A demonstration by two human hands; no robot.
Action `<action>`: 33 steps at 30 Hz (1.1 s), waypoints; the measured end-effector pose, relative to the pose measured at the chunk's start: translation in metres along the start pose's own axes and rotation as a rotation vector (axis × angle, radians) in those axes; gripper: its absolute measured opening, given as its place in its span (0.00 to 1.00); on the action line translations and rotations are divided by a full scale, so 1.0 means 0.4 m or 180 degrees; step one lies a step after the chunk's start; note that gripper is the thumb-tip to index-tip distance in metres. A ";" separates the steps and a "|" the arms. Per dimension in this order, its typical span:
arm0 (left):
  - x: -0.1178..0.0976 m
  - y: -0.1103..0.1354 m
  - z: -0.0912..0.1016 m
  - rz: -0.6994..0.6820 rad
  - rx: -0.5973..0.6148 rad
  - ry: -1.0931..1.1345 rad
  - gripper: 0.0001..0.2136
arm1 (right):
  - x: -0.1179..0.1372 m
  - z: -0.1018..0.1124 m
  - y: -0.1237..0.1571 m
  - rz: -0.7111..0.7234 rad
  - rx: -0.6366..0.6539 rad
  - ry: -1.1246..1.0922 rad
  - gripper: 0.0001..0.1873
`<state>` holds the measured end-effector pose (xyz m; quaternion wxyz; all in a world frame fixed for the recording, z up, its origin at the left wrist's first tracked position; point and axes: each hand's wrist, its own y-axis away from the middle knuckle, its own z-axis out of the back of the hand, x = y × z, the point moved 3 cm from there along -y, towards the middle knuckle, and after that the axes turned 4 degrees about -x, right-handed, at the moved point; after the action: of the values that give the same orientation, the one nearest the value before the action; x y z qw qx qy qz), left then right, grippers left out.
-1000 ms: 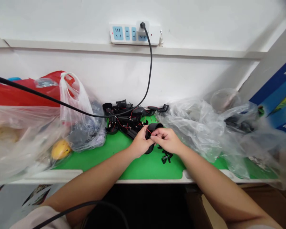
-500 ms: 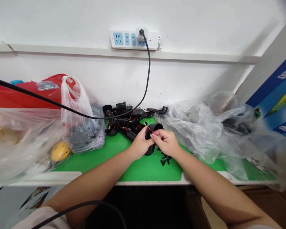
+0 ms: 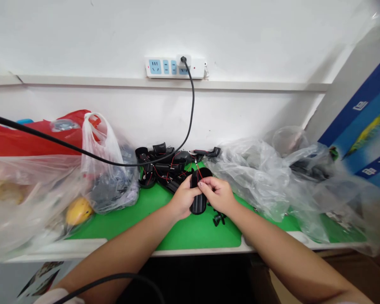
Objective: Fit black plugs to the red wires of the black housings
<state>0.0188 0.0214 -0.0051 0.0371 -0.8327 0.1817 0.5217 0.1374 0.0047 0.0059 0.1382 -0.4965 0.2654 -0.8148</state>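
Note:
Both hands meet over the green mat [image 3: 196, 238]. My left hand [image 3: 184, 198] grips the side of an oblong black plastic housing [image 3: 198, 205], and my right hand [image 3: 217, 195] pinches its upper part with the fingertips. A thin red wire [image 3: 199, 172] rises from the housing, partly hidden by my fingers. Just behind my hands lies a heap of black plastic parts with red wires [image 3: 161, 166]. Several small black clips [image 3: 218, 219] sit below my right hand.
Crumpled clear plastic bags lie on both sides, with a yellow fruit [image 3: 79, 211] and a red bag [image 3: 50, 135] at left. A black cable [image 3: 190, 109] runs from a wall power strip [image 3: 174, 67] across the parts. A printed blue box [image 3: 361, 114] stands at right.
The housing has turned, now showing its long oval face upright between my hands. My hands have shifted slightly left, and the whole view has tilted, moving the wall strip lower.

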 end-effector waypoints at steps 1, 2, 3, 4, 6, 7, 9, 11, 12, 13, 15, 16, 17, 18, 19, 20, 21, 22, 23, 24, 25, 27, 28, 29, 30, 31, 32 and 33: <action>0.000 0.000 0.002 0.0040 -0.0027 0.0060 0.21 | 0.002 0.001 0.001 0.0147 0.0019 0.0039 0.11; -0.001 -0.001 0.005 0.0076 -0.0045 0.0121 0.20 | 0.004 0.002 0.003 0.0294 0.0051 0.0080 0.11; 0.000 -0.002 0.007 0.0110 -0.0056 0.0175 0.19 | 0.004 0.002 0.004 0.0424 0.0102 0.0112 0.12; 0.000 -0.004 0.009 0.0144 -0.0055 0.0216 0.19 | 0.004 0.002 0.005 0.0526 0.0171 0.0138 0.12; 0.001 -0.006 0.012 0.0190 -0.0026 0.0252 0.18 | 0.002 0.001 0.005 0.0648 0.0327 0.0218 0.13; 0.001 -0.007 0.013 0.0208 -0.0005 0.0249 0.18 | 0.001 0.000 0.005 0.0673 0.0397 0.0277 0.14; 0.002 -0.008 0.013 0.0235 0.0014 0.0237 0.18 | 0.000 -0.001 0.005 0.0663 0.0462 0.0380 0.14; 0.002 -0.006 0.013 0.0263 0.0022 0.0236 0.18 | 0.001 0.002 0.005 0.0622 0.0484 0.0384 0.15; 0.002 -0.005 0.011 0.0289 0.0033 0.0238 0.18 | 0.002 0.005 0.006 0.0599 0.0490 0.0342 0.15; 0.001 -0.003 0.010 0.0326 0.0054 0.0242 0.18 | 0.002 0.010 0.006 0.0576 0.0483 0.0278 0.15; -0.002 0.000 0.008 0.0414 0.0106 0.0229 0.17 | 0.000 0.028 0.003 0.0529 0.0362 0.0109 0.16; -0.005 0.001 0.007 0.0449 0.0121 0.0211 0.17 | -0.003 0.041 -0.002 0.0478 0.0226 0.0044 0.16; -0.007 0.001 0.008 0.0471 0.0119 0.0186 0.17 | -0.010 0.055 -0.008 0.0400 0.0062 0.0007 0.16; -0.010 0.001 0.009 0.0475 0.0102 0.0158 0.17 | -0.018 0.069 -0.017 0.0296 -0.0078 0.0006 0.17; -0.013 0.000 0.011 0.0466 0.0069 0.0135 0.17 | -0.029 0.081 -0.027 0.0173 -0.0148 0.0050 0.17; -0.016 -0.001 0.013 0.0456 0.0034 0.0115 0.16 | -0.040 0.090 -0.037 0.0050 -0.0112 0.0127 0.18; -0.018 -0.002 0.015 0.0444 0.0010 0.0103 0.15 | -0.052 0.095 -0.047 -0.0061 0.0028 0.0226 0.20; -0.020 -0.002 0.017 0.0428 0.0004 0.0096 0.15 | -0.064 0.097 -0.056 -0.0140 0.0224 0.0328 0.21; -0.022 -0.002 0.019 0.0406 0.0014 0.0093 0.15 | -0.075 0.097 -0.062 -0.0188 0.0434 0.0441 0.21; -0.024 -0.002 0.020 0.0379 0.0033 0.0092 0.15 | -0.086 0.096 -0.067 -0.0208 0.0618 0.0570 0.21; -0.025 -0.001 0.021 0.0346 0.0055 0.0092 0.14 | -0.096 0.095 -0.069 -0.0205 0.0773 0.0710 0.21; -0.028 0.002 0.024 0.0286 0.0091 0.0085 0.14 | -0.115 0.093 -0.070 -0.0183 0.0986 0.1000 0.19; -0.029 0.003 0.025 0.0269 0.0109 0.0081 0.14 | -0.123 0.092 -0.068 -0.0177 0.1079 0.1123 0.18; -0.030 0.005 0.026 0.0254 0.0130 0.0080 0.14 | -0.130 0.092 -0.067 -0.0184 0.1167 0.1218 0.18; -0.030 0.007 0.027 0.0245 0.0156 0.0079 0.14 | -0.136 0.093 -0.065 -0.0206 0.1233 0.1287 0.17; -0.031 0.008 0.027 0.0238 0.0181 0.0076 0.14 | -0.140 0.094 -0.063 -0.0238 0.1290 0.1329 0.17; -0.032 0.010 0.027 0.0229 0.0196 0.0074 0.14 | -0.143 0.095 -0.061 -0.0270 0.1347 0.1345 0.18; -0.032 0.011 0.027 0.0215 0.0204 0.0072 0.14 | -0.144 0.095 -0.059 -0.0298 0.1413 0.1338 0.17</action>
<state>0.0031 0.0234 0.0020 0.0441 -0.8303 0.2267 0.5072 0.1988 0.0409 -0.0090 0.1477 -0.2864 0.0806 -0.9432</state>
